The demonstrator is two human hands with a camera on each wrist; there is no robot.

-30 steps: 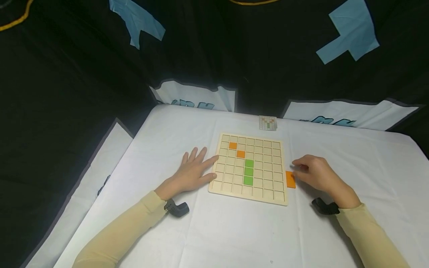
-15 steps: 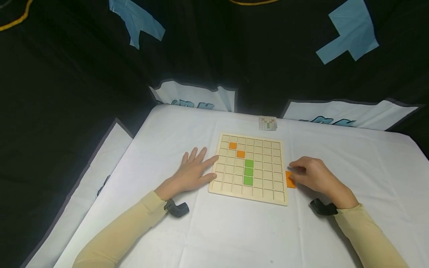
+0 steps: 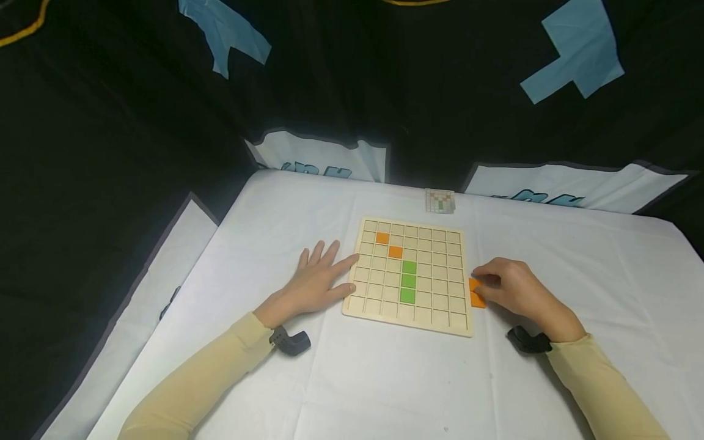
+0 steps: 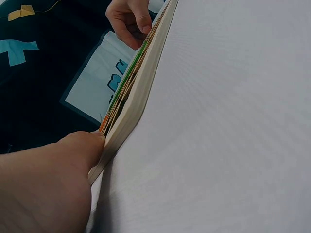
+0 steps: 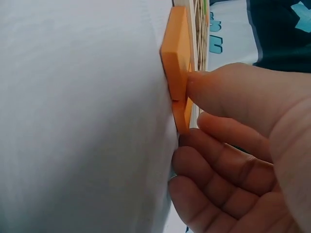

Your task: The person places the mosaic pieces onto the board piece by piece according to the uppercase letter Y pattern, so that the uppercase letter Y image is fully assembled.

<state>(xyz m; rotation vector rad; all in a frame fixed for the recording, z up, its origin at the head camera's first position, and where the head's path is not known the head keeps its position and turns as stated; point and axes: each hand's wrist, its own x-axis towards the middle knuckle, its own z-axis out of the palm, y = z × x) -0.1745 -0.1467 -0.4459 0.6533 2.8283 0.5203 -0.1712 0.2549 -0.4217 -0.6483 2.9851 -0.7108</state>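
A wooden grid board (image 3: 407, 324) lies on the white table, with two orange squares (image 3: 395, 252) in a diagonal and a column of green squares (image 3: 409, 281) set in it. My left hand (image 3: 313, 284) is spread flat at the board's left side, thumb and forefinger touching its edge. In the left wrist view the thumb (image 4: 85, 145) presses on the edge. Just beyond the board's right edge, my right hand (image 3: 508, 284) has its thumb and forefinger at orange tiles (image 3: 477, 299). In the right wrist view the thumb tip touches an orange tile (image 5: 176, 53), beside a second one, partly hidden; the other fingers (image 5: 194, 160) curl below.
A small card (image 3: 440, 201) with a coloured grid pattern lies behind the board, near the table's far edge. Dark curtains (image 3: 407, 110) with blue tape patches (image 3: 583, 55) hang behind the white-covered table (image 3: 385, 391).
My right hand has moved slightly left, bringing thumb and forefinger over the orange tiles. The left hand keeps its place on the board's edge.
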